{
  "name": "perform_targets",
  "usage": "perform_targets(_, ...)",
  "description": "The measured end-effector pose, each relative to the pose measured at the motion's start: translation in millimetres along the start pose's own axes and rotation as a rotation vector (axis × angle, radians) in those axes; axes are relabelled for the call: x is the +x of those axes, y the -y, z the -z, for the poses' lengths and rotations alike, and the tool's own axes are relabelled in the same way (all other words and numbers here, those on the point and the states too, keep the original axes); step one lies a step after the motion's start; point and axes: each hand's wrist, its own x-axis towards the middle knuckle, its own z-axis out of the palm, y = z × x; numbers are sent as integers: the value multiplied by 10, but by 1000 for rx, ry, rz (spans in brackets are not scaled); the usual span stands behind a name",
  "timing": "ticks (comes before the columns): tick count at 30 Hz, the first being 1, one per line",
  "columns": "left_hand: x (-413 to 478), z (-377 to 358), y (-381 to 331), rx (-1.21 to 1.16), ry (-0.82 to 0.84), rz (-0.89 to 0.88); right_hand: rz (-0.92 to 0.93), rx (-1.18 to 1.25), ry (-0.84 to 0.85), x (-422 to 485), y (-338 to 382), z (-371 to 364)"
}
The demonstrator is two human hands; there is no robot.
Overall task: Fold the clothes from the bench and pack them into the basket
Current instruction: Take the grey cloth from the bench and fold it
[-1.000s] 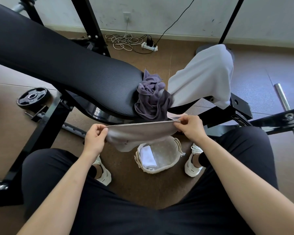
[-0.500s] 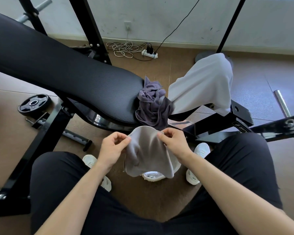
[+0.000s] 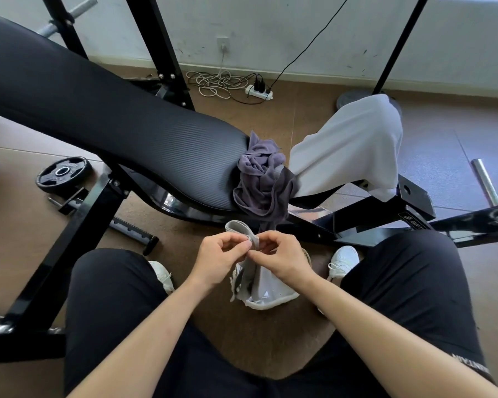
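A light grey cloth (image 3: 249,271) hangs folded in half between my hands, its two top corners pinched together. My left hand (image 3: 223,255) and my right hand (image 3: 279,257) meet at those corners, both gripping the cloth. It drapes over the woven basket (image 3: 270,304) on the floor between my feet, hiding most of it. A crumpled purple-grey garment (image 3: 263,179) lies at the end of the black bench pad (image 3: 112,124). A white cloth (image 3: 348,147) hangs over the bench frame to its right.
The black bench frame (image 3: 385,222) and its legs cross the floor ahead and to the left. A weight plate (image 3: 62,173) lies on the floor at left, a steel bar (image 3: 489,191) at right. Cables and a power strip (image 3: 259,91) sit by the wall.
My hands came together from a wide spread, bringing the two ends of the grey cloth together so it hangs doubled over the basket. The view shifted slightly downward.
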Motion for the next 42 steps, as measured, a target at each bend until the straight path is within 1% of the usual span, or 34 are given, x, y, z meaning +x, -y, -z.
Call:
perform_targets(2,-16,6,-18,-24,63,16,6,-86,-24,-1,-7,4)
perform_targets(6,-32,41,-27,5,184,36,-3,-174,-80,33,-46,23)
perform_targets(9,-32,83,-20,62,231,20,4,-221,-15,50,-67,37)
perform_targets(11,-31,117,-14,154,204,-47,14,-253,48,56,-56,60)
perform_targets(12,-27,136,-8,204,162,-96,18,-272,65,62,-49,74)
perform_targets(15,-3,226,-1,358,-43,-220,38,-308,78,108,-55,138)
perform_targets(16,14,273,7,424,-84,-259,44,-305,90,125,-66,165)
perform_targets(17,37,323,19,500,-89,-284,48,-300,108,140,-73,194)
perform_targets(18,59,369,39,579,-54,-291,55,-297,126,151,-76,223)
perform_targets(19,72,398,61,648,9,-279,65,-289,139,159,-72,250)
perform_targets(22,78,396,144,805,187,-160,91,-239,155,168,-47,318)
perform_targets(24,79,369,194,822,209,-95,96,-214,164,170,-37,360)
perform_targets(27,93,372,179,835,147,-34,94,-207,152,178,-37,420)
perform_targets(28,85,379,169,824,129,-22,86,-213,143,184,-49,438)
perform_targets(30,68,383,137,724,101,-40,61,-216,112,195,-68,465)
perform_targets(33,54,364,40,438,41,-100,40,-169,51,221,-74,510)
perform_targets(35,47,347,-33,237,16,-92,33,-134,38,225,-54,531)
perform_targets(36,42,339,-52,174,18,-80,28,-119,41,219,-37,534)
perform_targets(42,20,342,-79,70,1,-86,25,-84,67,190,0,488)
